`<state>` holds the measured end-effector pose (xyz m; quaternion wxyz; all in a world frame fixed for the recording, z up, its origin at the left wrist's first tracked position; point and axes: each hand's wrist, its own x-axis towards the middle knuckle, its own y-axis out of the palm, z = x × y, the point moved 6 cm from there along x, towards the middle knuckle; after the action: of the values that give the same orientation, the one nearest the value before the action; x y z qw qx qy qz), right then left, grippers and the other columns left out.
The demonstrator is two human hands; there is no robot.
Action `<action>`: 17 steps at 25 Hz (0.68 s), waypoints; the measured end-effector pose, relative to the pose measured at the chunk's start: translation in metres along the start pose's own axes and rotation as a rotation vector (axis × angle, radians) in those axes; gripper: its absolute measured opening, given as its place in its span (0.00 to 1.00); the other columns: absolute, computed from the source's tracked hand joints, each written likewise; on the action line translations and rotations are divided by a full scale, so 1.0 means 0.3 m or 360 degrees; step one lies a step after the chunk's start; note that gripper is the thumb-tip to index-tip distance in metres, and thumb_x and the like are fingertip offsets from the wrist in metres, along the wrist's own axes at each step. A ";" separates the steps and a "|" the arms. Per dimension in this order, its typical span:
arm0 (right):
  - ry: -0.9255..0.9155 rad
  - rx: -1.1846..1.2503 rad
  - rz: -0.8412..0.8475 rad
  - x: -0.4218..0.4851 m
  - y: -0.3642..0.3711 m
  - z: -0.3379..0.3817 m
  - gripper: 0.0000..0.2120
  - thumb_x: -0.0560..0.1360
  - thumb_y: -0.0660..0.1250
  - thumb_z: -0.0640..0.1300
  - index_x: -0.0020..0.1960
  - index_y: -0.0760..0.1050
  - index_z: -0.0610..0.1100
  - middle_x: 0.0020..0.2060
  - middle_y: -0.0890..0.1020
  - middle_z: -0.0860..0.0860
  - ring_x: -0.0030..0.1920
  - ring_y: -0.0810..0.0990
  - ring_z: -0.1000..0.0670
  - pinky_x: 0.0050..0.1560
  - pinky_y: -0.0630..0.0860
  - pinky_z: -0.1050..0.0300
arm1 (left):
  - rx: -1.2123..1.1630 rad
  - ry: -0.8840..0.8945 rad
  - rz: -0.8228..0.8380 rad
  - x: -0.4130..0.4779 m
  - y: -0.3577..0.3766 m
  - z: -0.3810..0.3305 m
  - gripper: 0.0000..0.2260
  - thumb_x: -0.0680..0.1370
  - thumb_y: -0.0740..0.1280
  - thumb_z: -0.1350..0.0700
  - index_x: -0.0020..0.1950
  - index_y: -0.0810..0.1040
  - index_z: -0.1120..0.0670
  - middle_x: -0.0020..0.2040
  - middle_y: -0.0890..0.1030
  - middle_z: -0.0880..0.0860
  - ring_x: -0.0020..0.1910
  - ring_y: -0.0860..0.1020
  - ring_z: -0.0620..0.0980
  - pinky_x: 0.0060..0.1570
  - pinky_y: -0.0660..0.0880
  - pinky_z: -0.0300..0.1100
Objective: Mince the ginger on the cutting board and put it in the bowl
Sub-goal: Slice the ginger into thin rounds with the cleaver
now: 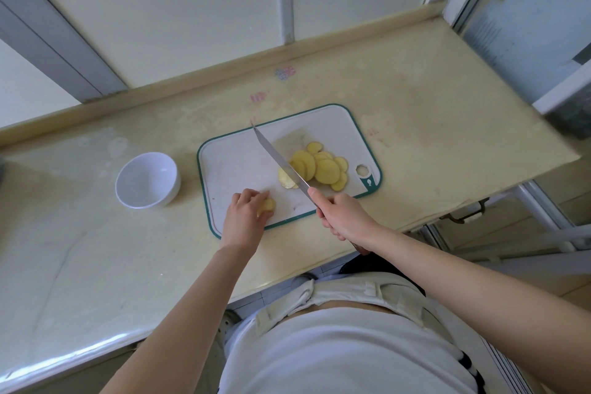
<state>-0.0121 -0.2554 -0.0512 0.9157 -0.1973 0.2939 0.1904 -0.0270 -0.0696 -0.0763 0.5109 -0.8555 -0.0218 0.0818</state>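
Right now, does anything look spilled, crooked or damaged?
Nothing stands out. The ginger slices lie piled on the cutting board, none on the counter; the bowl stands upright and empty beside it. Only faint coloured marks show on the counter.

Glossy bowl (147, 180), metal knife (278, 160)

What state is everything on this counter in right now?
Cutting board: flat on the counter.
Ginger slices: sliced, piled on the board, not minced.
Ginger chunk: unsliced, gripped by left hand.
Knife: gripped by right hand, blade among the slices.
Bowl: upright, empty.
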 end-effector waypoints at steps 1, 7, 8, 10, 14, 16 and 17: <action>0.0001 -0.0003 -0.0002 0.000 0.001 -0.001 0.24 0.80 0.57 0.61 0.35 0.66 0.44 0.26 0.65 0.50 0.22 0.60 0.53 0.21 0.59 0.63 | 0.0024 0.0022 -0.0032 -0.007 0.001 0.000 0.18 0.77 0.66 0.57 0.67 0.73 0.55 0.61 0.75 0.55 0.61 0.68 0.56 0.58 0.67 0.45; -0.0005 -0.0036 -0.0033 0.001 0.005 0.003 0.24 0.80 0.58 0.60 0.34 0.67 0.43 0.25 0.66 0.50 0.20 0.61 0.54 0.20 0.59 0.65 | 0.0082 0.0157 -0.0191 -0.018 0.002 -0.010 0.10 0.73 0.70 0.62 0.54 0.82 0.59 0.55 0.81 0.57 0.59 0.73 0.62 0.57 0.69 0.52; -0.0005 -0.0043 -0.0034 0.000 0.006 0.005 0.24 0.80 0.58 0.60 0.33 0.67 0.43 0.25 0.66 0.50 0.19 0.61 0.54 0.20 0.60 0.65 | 0.0076 0.0180 -0.0231 -0.020 -0.002 -0.014 0.09 0.72 0.71 0.63 0.51 0.82 0.59 0.53 0.81 0.57 0.56 0.75 0.63 0.55 0.70 0.52; -0.0005 -0.0061 -0.0043 -0.001 0.005 0.008 0.24 0.80 0.58 0.60 0.33 0.66 0.43 0.24 0.66 0.51 0.18 0.61 0.55 0.20 0.60 0.65 | 0.0058 0.0161 -0.0219 -0.024 -0.002 -0.016 0.11 0.73 0.70 0.62 0.54 0.82 0.58 0.54 0.80 0.57 0.58 0.74 0.62 0.57 0.69 0.50; 0.0007 -0.0066 -0.0040 -0.006 0.015 0.022 0.24 0.80 0.57 0.60 0.34 0.65 0.44 0.24 0.64 0.51 0.18 0.60 0.55 0.19 0.58 0.65 | 0.0079 -0.0011 -0.0106 -0.027 0.004 0.006 0.25 0.74 0.70 0.54 0.71 0.68 0.52 0.67 0.71 0.53 0.69 0.63 0.56 0.66 0.57 0.46; 0.0076 0.0019 -0.0011 -0.009 0.027 0.018 0.23 0.80 0.57 0.60 0.35 0.65 0.44 0.23 0.63 0.52 0.19 0.59 0.54 0.20 0.56 0.65 | 0.0033 -0.0151 -0.0114 -0.029 -0.010 0.019 0.28 0.74 0.70 0.52 0.72 0.66 0.51 0.65 0.70 0.54 0.66 0.64 0.55 0.64 0.60 0.46; 0.0106 0.0044 0.0013 -0.010 0.036 0.015 0.23 0.80 0.56 0.61 0.35 0.64 0.45 0.24 0.63 0.53 0.20 0.58 0.54 0.21 0.56 0.65 | -0.0023 -0.0220 -0.0103 -0.030 -0.013 0.026 0.28 0.74 0.70 0.51 0.72 0.66 0.51 0.64 0.70 0.54 0.65 0.64 0.54 0.63 0.62 0.46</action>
<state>-0.0173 -0.2448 -0.0486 0.9072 -0.1897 0.3275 0.1836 -0.0370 -0.0620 -0.0753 0.5043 -0.8503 -0.0854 0.1239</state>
